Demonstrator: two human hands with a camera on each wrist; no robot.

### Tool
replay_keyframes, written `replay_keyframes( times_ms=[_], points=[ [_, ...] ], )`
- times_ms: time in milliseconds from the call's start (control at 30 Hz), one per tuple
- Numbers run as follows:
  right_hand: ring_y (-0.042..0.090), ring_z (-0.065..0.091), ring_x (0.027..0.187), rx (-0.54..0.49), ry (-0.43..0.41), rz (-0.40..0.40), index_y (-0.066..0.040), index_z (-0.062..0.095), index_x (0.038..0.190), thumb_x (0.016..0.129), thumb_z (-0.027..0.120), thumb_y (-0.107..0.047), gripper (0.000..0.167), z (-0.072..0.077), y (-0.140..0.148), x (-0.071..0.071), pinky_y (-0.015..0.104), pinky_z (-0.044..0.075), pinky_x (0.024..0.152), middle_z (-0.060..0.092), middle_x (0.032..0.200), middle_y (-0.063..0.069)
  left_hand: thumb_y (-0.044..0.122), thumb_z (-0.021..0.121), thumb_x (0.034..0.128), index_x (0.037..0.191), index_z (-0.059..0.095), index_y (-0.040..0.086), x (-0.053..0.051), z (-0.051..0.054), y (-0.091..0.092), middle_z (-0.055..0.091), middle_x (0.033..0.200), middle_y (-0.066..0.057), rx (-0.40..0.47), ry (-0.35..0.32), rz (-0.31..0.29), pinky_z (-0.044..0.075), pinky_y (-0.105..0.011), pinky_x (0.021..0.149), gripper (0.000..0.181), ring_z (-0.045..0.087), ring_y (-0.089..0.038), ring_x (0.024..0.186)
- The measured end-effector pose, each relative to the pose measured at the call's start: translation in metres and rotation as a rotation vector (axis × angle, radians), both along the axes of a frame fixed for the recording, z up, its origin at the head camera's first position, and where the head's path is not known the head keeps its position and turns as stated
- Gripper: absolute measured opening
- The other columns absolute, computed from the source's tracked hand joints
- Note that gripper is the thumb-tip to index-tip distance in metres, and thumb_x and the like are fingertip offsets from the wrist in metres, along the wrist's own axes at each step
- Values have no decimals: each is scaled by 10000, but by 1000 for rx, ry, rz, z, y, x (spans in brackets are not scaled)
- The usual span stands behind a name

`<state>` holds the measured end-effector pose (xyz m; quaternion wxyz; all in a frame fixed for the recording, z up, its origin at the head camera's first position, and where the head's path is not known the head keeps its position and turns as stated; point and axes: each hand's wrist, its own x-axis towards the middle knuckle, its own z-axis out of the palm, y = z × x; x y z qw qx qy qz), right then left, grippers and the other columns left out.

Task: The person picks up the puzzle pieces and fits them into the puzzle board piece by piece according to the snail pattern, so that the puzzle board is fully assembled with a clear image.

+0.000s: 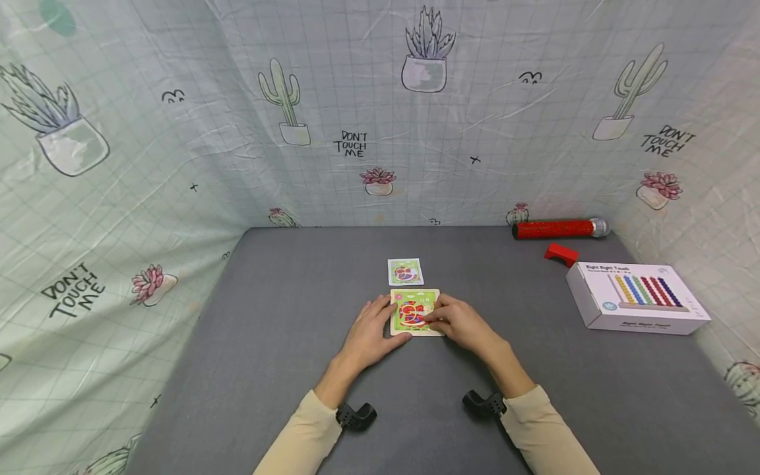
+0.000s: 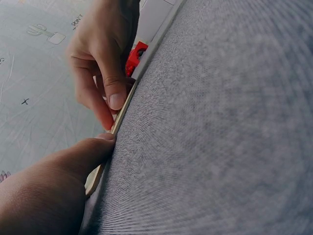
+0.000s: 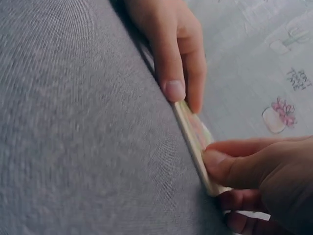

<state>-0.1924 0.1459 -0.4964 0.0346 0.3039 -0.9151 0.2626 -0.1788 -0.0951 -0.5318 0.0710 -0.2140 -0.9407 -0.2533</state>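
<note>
In the head view a small square puzzle board (image 1: 410,297) with a green, red and blue picture and a pale border lies flat on the grey table. My left hand (image 1: 369,333) lies at its left side, fingers fairly straight, with the thumb along the near edge. My right hand (image 1: 466,323) is at the right side. Its thumb (image 3: 220,166) and index finger pinch a small puzzle piece on the board, mostly hidden by the fingertips; the other fingers sit by the board's edge. Just beyond the board lies a white-bordered picture card (image 1: 406,272) with a similar design.
A white box (image 1: 638,300) picturing coloured beads stands on the right of the table. Behind it lie a red block (image 1: 561,253) and a red microphone-shaped tube (image 1: 555,229). A patterned curtain (image 1: 380,99) hangs along the back and sides.
</note>
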Motion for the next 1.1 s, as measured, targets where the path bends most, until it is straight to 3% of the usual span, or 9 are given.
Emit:
replay_keyframes(
  times_ms=[200,433,600,900,1100],
  points=[
    [80,510,776,-47,-100,-24,-89,784,1027,868,770,-113,162,-2,2,-3,222,451,663,632,960,16,529,706,880,1412,567,59,-1,-1,-1,523,1485,-142,-7,-6,4,294,-485,1246,723,442,-311,1435],
    [100,522,786,-69,-135,-66,-89,770,960,862,781,-132,107,0,2,-3,246,469,675,623,958,31,546,692,885,1423,556,61,0,-2,-1,503,1507,-137,-14,-25,18,269,-465,1261,737,421,-304,1453],
    [91,501,760,-76,-134,-85,-66,781,975,850,792,-138,144,1,4,-2,225,442,639,609,926,28,549,696,881,1427,555,68,0,-1,0,507,1505,-139,-11,-18,16,273,-464,1260,742,427,-302,1450],
    [48,477,721,-35,-63,10,-66,811,964,847,785,-128,135,3,6,-3,191,421,609,627,875,21,543,696,884,1428,554,62,0,2,1,512,1500,-147,-13,-17,4,276,-473,1257,740,421,-305,1454],
    [42,471,711,-66,-86,-12,-68,813,965,843,789,-129,138,2,7,-2,187,415,601,630,867,20,540,697,884,1423,557,58,-1,2,2,515,1497,-150,-12,-15,-1,274,-476,1257,736,423,-307,1453]
  ],
)
